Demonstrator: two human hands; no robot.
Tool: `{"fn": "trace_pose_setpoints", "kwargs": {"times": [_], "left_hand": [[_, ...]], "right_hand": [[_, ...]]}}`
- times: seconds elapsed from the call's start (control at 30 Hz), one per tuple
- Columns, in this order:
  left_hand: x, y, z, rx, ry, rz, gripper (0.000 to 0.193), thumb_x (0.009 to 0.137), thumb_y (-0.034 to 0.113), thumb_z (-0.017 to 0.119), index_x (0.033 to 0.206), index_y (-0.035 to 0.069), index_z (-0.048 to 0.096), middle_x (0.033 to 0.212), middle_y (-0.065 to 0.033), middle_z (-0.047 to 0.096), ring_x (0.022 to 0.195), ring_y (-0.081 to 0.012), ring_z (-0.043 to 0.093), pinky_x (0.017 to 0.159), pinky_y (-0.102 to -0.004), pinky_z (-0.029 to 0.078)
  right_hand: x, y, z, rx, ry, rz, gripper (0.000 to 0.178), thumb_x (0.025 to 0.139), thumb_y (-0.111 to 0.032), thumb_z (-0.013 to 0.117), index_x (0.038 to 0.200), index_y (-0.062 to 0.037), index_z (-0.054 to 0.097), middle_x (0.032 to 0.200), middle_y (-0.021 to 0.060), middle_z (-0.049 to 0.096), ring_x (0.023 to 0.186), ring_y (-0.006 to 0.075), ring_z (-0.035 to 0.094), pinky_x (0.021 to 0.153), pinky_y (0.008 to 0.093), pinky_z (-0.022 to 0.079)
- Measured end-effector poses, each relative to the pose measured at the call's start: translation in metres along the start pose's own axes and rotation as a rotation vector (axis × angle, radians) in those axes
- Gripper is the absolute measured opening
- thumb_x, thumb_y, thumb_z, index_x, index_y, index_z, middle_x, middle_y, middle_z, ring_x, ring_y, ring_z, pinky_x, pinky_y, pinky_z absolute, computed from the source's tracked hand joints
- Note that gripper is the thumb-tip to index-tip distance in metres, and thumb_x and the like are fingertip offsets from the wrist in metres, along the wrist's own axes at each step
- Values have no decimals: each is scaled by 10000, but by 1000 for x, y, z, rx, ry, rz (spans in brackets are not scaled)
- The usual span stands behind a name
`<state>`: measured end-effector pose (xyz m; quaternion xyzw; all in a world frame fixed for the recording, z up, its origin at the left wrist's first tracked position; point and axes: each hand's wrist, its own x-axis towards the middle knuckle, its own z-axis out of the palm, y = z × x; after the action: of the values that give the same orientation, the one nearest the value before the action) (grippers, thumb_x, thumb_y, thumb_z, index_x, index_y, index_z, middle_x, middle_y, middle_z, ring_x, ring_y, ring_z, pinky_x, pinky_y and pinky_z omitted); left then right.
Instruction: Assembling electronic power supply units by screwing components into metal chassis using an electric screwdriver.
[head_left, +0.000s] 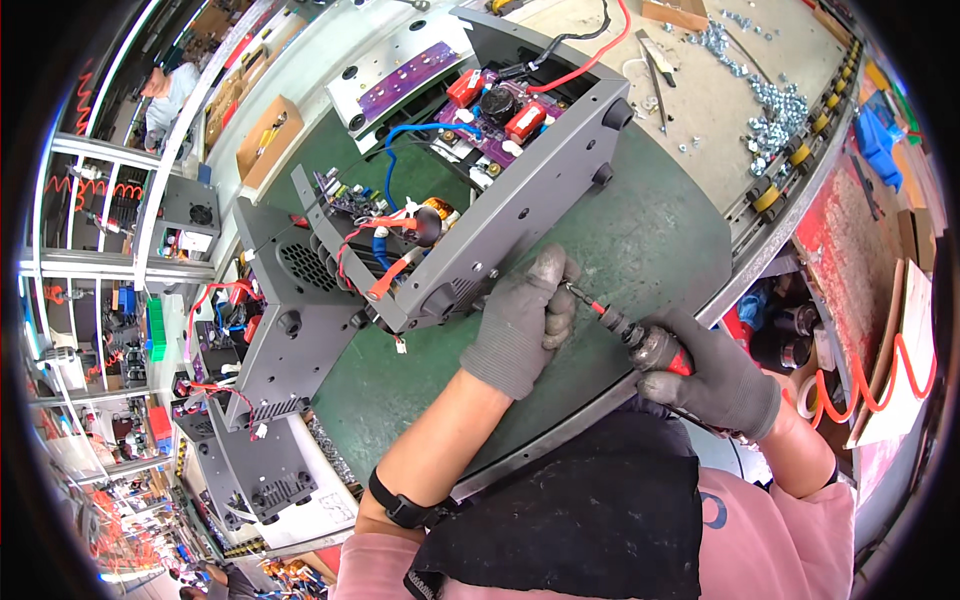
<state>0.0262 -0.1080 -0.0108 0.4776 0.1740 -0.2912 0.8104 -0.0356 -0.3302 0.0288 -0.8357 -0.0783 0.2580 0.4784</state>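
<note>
My right hand (720,375), in a grey glove, is wrapped round a black and red power screwdriver (645,345). Its thin bit points left toward my left hand (525,320). That hand, also gloved, has its fingers curled by the bit's tip, beside the lower side of a dark grey metal chassis (510,205). Whatever its fingers may pinch is too small or hidden to make out. Tilted on the green mat (660,215), the chassis holds a purple circuit board (485,135) with red capacitors (525,122). A blue wire (392,160) and a copper coil (440,208) also show inside.
Loose screws (775,115) lie in a heap at the far right, near a roller track (768,198). Tweezers (655,60) rest on the pale board. More grey chassis (290,340) stand at left. A red coiled hose (865,400) hangs at right.
</note>
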Motion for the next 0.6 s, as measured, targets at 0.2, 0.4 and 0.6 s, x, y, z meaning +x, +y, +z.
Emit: {"fn": "trace_pose_setpoints", "kwargs": {"times": [0.2, 0.4, 0.6], "left_hand": [[-2, -4, -4, -8, -46, 65, 423, 920, 446, 566, 937, 27, 505, 557, 25, 339, 449, -74, 304, 395, -235, 210], [-5, -10, 1, -31, -31, 211, 360, 955, 385, 522, 966, 26, 503, 576, 22, 356, 474, -75, 321, 430, -231, 245], [-7, -9, -6, -31, -42, 121, 348, 963, 385, 507, 938, 38, 523, 620, 16, 395, 500, -76, 350, 441, -228, 262]], "right_hand": [[3, -6, 3, -58, -10, 26, 511, 819, -414, 672, 1167, -74, 514, 874, 160, 649, 858, 335, 650, 743, 390, 494], [5, -6, 9, 287, -104, 51, 421, 870, -380, 632, 1129, -59, 544, 912, 99, 634, 880, 215, 639, 793, 328, 480], [4, -4, 11, 150, -82, -2, 400, 905, -373, 599, 1111, -33, 553, 916, 35, 602, 853, 126, 573, 803, 291, 466]]}}
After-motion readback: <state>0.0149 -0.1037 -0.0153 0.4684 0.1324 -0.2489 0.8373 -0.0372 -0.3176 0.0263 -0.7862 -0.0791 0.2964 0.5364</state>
